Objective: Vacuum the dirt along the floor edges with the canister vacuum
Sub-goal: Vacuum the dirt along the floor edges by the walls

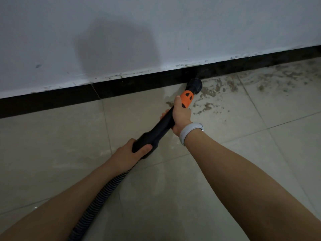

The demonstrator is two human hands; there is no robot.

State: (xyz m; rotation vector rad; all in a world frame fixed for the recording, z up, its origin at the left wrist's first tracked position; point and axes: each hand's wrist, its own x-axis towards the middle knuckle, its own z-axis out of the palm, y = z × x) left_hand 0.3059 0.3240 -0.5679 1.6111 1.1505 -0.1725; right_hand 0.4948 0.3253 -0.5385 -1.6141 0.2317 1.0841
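Room: a pale grey painted wall (156,28) meets a beige tiled floor (52,145) along a black skirting strip (52,101); the light is dim.
My right fingers: my right hand (181,115) is wrapped round the black plastic vacuum wand (161,126), thumb lying up toward the orange collar (186,99); a pale grey wristband (189,132) sits on that wrist.
My left fingers: my left hand (133,151) is curled round the thick rear end of the wand, where the ribbed grey-black hose (102,197) joins it.
Nozzle: the round black nozzle head (195,85) is down on the floor, right against the skirting.
Canister: out of view; only the hose trails back toward me.
Done, as I judge it: the tiles to the left of the nozzle look free of grit along the edge, so that stretch seems finished.
Left: brown gritty dirt (217,91) lies scattered just beside the nozzle and on along the skirting to the right, some spread out onto the tiles.
Progress: roughly midway along the visible edge, with the dirtier part ahead.
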